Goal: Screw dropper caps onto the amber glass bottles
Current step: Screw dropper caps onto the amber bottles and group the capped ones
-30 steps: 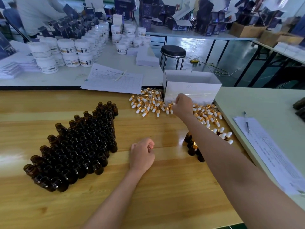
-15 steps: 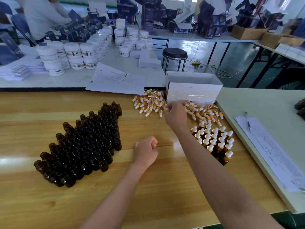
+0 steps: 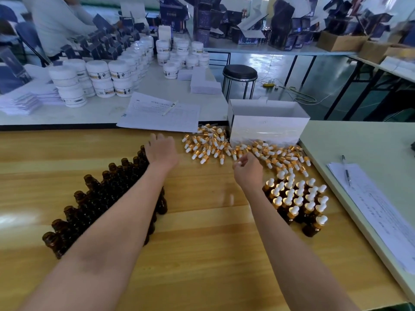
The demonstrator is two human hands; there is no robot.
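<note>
Wood bench top (image 3: 202,254), head view, you at the near edge. R hand (image 3: 248,170): fingers curled, tips pinching one dropper cap (image 3: 239,163), only its white bulb shows; hand is up off the bench, betw. the loose caps (image 3: 208,147) and the capped bottles (image 3: 298,198). L hand (image 3: 161,151): fingers straight and spread, nothing held, blurred; it is over the far end of the uncapped amber bottles (image 3: 94,203), contact w/ them can't be told. Your L forearm crosses that block's R side and hides part of it. Uncapped amber bottles stand upright, packed tight in a diagonal block on the L half of the bench. Capped bottles, gold collars w/ white bulbs, stand in a close cluster at the R edge, just beside your R forearm. Loose caps lie scattered on their sides along the far edge, spread up against the front of an open white box (image 3: 267,129). Beyond, on a white table: form sheet (image 3: 157,115) w/ pen (image 3: 170,107) on it, overhanging onto the bench, and stacked white jars (image 3: 98,77). Black stool (image 3: 239,72) behind the box. Pale table (image 3: 359,142) butts the bench on the R, w/ papers (image 3: 381,209) and a second pen (image 3: 345,169). Far bkgd: person in white (image 3: 58,25) at back L, dark cartons (image 3: 285,25) on a rear table.
</note>
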